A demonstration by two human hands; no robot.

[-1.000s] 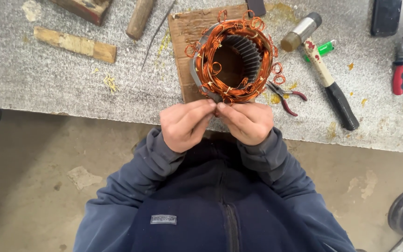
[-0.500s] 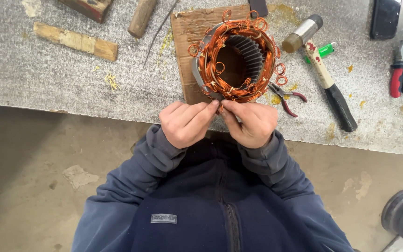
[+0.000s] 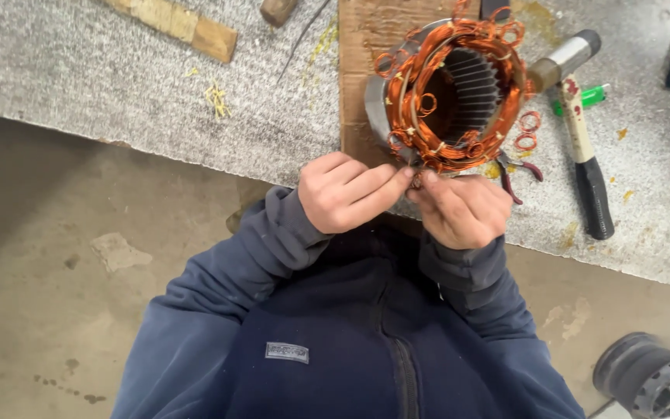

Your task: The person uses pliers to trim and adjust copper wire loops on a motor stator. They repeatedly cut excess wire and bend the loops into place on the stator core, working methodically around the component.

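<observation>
I saw the motor stator point(image 3: 451, 97) resting on a cardboard sheet point(image 3: 362, 70) on the bench point(image 3: 118, 101), at its near edge. My left hand point(image 3: 347, 190) and right hand point(image 3: 463, 209) met just before the stator. A hammer point(image 3: 579, 132) lay right of it, pliers point(image 3: 517, 167) between them, a wooden block point(image 3: 188, 27) far left.

Left of the stator point(image 3: 453, 93) we see open worktop point(image 3: 118, 85) up to the wooden block point(image 3: 180, 25). Right of it, a hammer point(image 3: 579, 140), pliers point(image 3: 517, 167) and green lighter point(image 3: 583, 98) crowd the way.
</observation>
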